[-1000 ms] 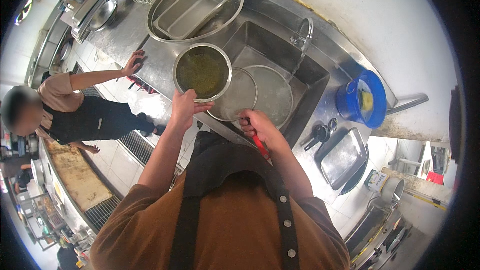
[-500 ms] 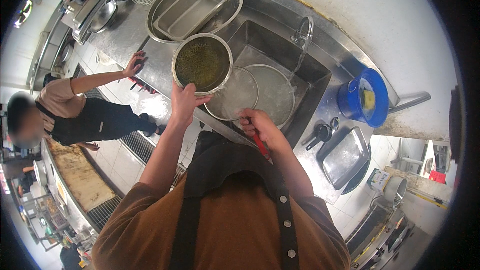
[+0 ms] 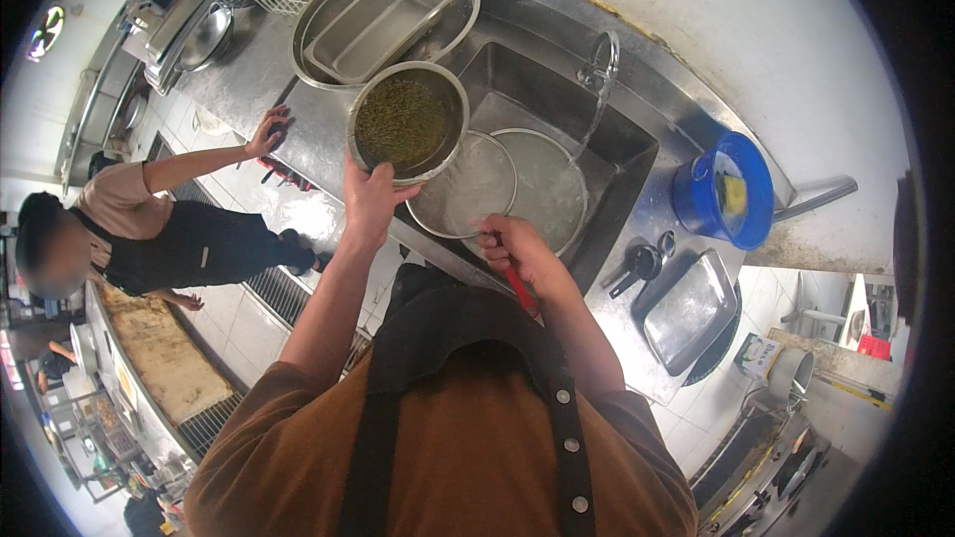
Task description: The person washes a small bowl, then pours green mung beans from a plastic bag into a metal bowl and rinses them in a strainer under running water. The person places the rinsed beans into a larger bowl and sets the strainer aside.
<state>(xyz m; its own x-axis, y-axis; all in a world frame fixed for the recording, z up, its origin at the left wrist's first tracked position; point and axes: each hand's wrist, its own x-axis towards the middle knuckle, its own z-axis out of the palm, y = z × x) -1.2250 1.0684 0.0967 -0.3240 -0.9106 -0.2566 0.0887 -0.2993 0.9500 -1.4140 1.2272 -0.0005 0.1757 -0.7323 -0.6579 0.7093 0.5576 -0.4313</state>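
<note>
My left hand (image 3: 372, 201) grips the near rim of a round metal bowl (image 3: 455, 107), thumb on the edge. Small green grains (image 3: 400, 122), apparently in water, lie inside it, and it leans toward the sink. In my right hand (image 3: 509, 247) is the red handle of a round fine-mesh strainer (image 3: 466, 189), whose mesh lies just right of and below the bowl. Partly under the strainer, a larger round vessel (image 3: 553, 189) with cloudy water sits in the steel sink (image 3: 627, 175). Water runs into it from the tap (image 3: 603, 65).
Behind the bowl, a wide round basin (image 3: 471, 15) holds a rectangular steel pan (image 3: 383, 25). Right of the sink stand a blue bucket (image 3: 711, 204), a black-handled utensil (image 3: 637, 267) and a metal tray (image 3: 689, 310). At left, another person (image 3: 189, 229) rests a hand on the counter.
The bowl has shifted slightly right and tilted more, and its green grains show more thickly. My right hand and the strainer have barely moved.
</note>
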